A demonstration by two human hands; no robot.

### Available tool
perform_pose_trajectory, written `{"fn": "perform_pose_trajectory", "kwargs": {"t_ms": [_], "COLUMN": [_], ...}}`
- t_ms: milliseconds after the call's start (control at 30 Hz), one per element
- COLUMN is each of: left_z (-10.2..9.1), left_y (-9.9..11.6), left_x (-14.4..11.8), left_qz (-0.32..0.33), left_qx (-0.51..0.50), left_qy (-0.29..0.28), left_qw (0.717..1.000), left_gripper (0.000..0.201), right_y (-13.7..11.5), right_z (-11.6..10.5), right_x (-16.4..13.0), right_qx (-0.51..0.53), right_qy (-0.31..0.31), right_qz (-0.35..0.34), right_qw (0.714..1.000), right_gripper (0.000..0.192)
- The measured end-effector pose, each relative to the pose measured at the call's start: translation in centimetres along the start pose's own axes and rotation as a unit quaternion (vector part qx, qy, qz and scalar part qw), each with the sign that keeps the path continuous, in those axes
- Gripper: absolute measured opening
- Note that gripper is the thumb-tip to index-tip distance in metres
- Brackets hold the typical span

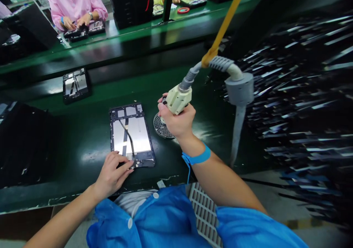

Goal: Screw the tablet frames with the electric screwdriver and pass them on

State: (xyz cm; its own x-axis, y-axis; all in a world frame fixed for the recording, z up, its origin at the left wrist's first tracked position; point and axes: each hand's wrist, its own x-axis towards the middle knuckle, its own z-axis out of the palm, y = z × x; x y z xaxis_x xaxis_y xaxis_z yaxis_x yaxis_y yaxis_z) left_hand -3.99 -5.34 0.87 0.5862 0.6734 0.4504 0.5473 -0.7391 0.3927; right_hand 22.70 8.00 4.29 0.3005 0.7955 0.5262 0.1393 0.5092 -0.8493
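Observation:
An open tablet [140,130] lies on the green bench, showing a silvery inner plate, a dark frame and a thin black cable [129,139] running down it. My left hand [114,172] is at its lower end, thumb and fingers closed on the bottom edge near the cable's end; any small part under the fingertips is hidden. To the right, my right hand [180,119] is wrapped round a pale electric screwdriver [179,98] with a grey cord on top. Its lower end is over a round perforated metal tray [160,126], partly covered by the hand.
A second open tablet [75,84] lies at the back left. Dark stacks [24,145] stand at the left edge; a blurred rack of dark parts [303,104] fills the right. A yellow strap [228,16] holds the cord. Across the bench, a person in pink [77,5] handles parts.

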Motion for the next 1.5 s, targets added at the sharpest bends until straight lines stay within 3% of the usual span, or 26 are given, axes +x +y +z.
{"fn": "perform_pose_trajectory", "kwargs": {"t_ms": [233,367,567,733,867,1067,1200,1500], "left_z": [-0.5,-0.5,0.9,1.8,2.1,3.1,3.5,3.0], "left_y": [0.4,0.7,1.3,1.9,0.1,-4.0,-4.2,-4.1], "left_x": [0.6,0.5,-0.8,-1.7,-0.1,4.0,4.4,4.1], "left_qz": [-0.004,-0.004,-0.024,-0.072,-0.108,-0.104,-0.098,-0.107], "left_qx": [0.031,0.05,0.078,0.081,0.072,0.065,0.072,0.057], "left_qy": [-0.042,-0.051,0.014,0.032,0.033,0.061,0.081,0.053], "left_qw": [0.999,0.997,0.997,0.994,0.991,0.991,0.989,0.991], "left_gripper": [0.029,0.036,0.045,0.036,0.026,0.015,0.017,0.018], "right_y": [0.1,0.0,0.0,0.1,0.3,1.3,1.7,1.8], "right_z": [-0.1,-0.1,-0.1,-0.3,-0.4,-0.3,-0.3,-0.5], "right_x": [0.0,-0.1,-0.2,-0.1,-0.1,0.0,-0.1,-0.4], "right_qx": [-0.014,-0.021,-0.007,-0.011,-0.016,-0.019,-0.039,-0.061], "right_qy": [-0.004,-0.003,-0.007,0.002,0.008,0.02,0.031,0.021], "right_qz": [0.002,0.006,0.01,0.013,0.012,0.006,-0.001,0.0], "right_qw": [1.0,1.0,1.0,1.0,1.0,1.0,0.999,0.998], "right_gripper": [0.018,0.019,0.017,0.017,0.023,0.027,0.027,0.027]}}
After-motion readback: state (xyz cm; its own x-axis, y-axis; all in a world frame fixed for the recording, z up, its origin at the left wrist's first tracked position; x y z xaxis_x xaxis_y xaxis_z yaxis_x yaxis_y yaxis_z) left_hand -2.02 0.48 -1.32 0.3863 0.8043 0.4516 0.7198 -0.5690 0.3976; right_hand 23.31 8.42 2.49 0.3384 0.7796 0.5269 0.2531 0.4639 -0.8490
